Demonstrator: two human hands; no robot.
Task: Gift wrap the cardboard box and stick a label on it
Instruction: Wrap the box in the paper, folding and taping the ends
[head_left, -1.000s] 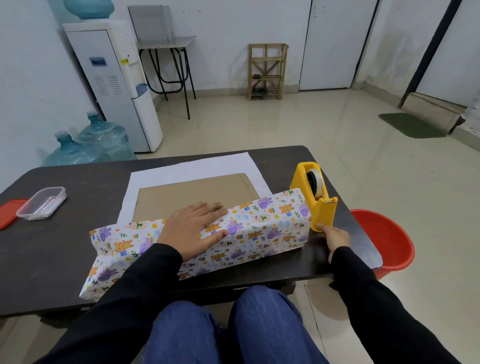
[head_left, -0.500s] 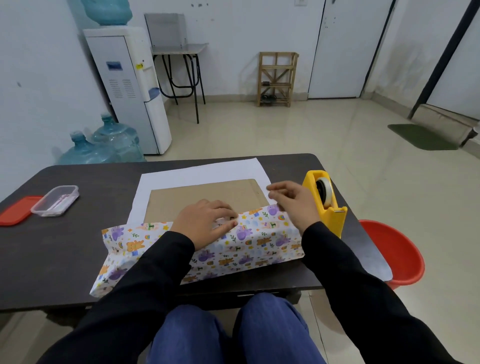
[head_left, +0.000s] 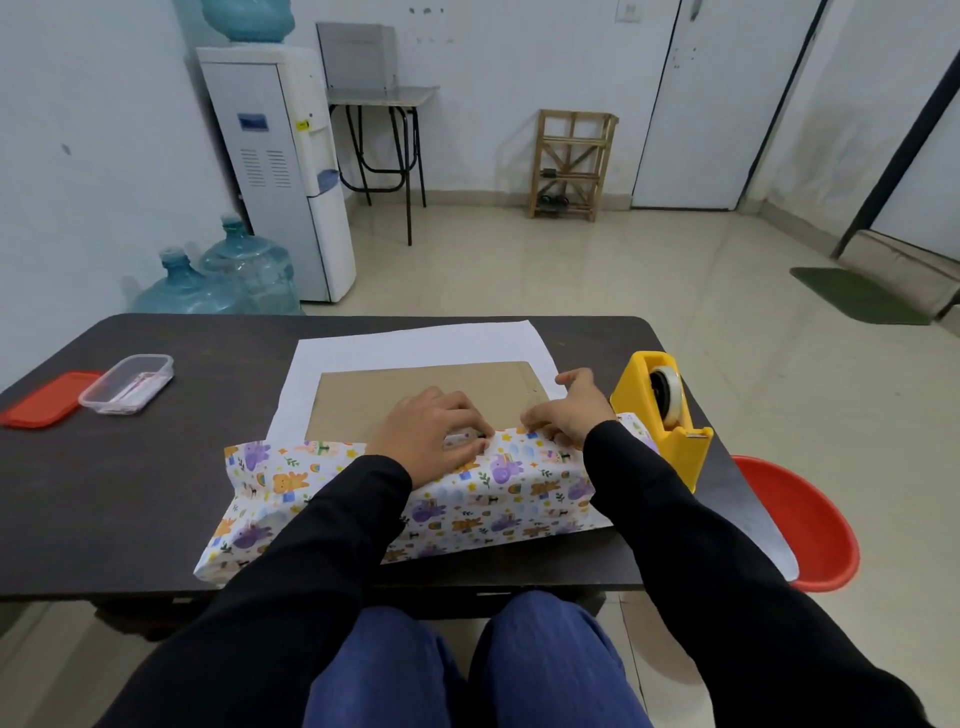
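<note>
The cardboard box (head_left: 374, 400) lies flat in the middle of the tabletop (head_left: 130, 493), on the white inner side of the wrapping paper (head_left: 498, 488); the near flap of that paper, printed side up, is folded over the box's near part, and the far part of the box is bare. The box looks thin, stiff and light, so it should take pressure from above without giving; the paper is thin, smooth and easily creased or torn, and will likely spring back or slide if let go. It is best held by pressing on the flap's free edge over the box, not by tugging at the loose, puffed ends.

The left hand (head_left: 431, 436) lies palm down on that free edge near the middle, wrist low, fingers bent so the tips press the paper; its grip closes round nothing. The right hand (head_left: 566, 410) sits just beside it at the same edge, fingers curled and thumb stretched toward the far side; whether its grip pinches paper, a bit of tape, or nothing, I cannot tell. Both forearms reach straight forward over the flap.

A yellow tape dispenser (head_left: 675, 447) stands just right of the right hand, touching the paper's end; a clear plastic tub (head_left: 127, 384) and its red lid (head_left: 44, 400) sit well apart at the left.
</note>
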